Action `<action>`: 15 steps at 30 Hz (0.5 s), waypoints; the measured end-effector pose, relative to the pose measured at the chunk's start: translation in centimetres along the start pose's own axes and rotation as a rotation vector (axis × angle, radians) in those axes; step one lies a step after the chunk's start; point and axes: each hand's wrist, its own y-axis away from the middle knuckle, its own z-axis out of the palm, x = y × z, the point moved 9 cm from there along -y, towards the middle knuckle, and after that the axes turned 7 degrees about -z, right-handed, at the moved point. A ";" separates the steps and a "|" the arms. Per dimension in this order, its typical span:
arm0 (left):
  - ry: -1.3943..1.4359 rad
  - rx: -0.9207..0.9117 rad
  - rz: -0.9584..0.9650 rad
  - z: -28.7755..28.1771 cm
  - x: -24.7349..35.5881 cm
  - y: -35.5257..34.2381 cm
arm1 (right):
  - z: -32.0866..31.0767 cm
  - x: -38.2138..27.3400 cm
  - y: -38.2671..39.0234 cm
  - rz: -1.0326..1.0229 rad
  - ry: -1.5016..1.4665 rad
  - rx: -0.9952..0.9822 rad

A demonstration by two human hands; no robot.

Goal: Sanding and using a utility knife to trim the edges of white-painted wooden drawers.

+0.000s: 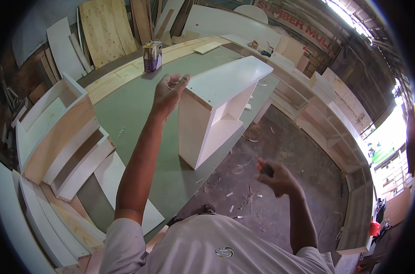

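A white open-fronted box cabinet (237,77) stands on a grey-green worktop (125,118), with small dark spots along its near top edge. My left hand (171,91) grips the top near left corner of this cabinet, fingers curled. My right hand (277,178) is out to the right, over the floor beyond the worktop's edge, closed round a small orange and black object (261,165), mostly hidden and too blurred to name.
White and plywood drawer boxes (63,128) and curved boards crowd the left. A purple-and-white can (152,58) stands at the back. Long compartmented cabinets (317,118) line the right. Shavings and offcuts litter the floor (257,210). Panels lean along the back.
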 end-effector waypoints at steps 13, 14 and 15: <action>0.061 -0.121 -0.247 2.3 -2.0 1.9 | -5.0 -17.7 -6.1 -0.361 0.360 0.052; 0.100 -0.067 -0.196 1.7 -1.5 2.1 | -4.8 -19.1 -6.6 -0.373 0.416 0.043; 0.103 -0.068 -0.197 1.6 -1.5 2.1 | -4.8 -20.1 -6.8 -0.370 0.419 0.042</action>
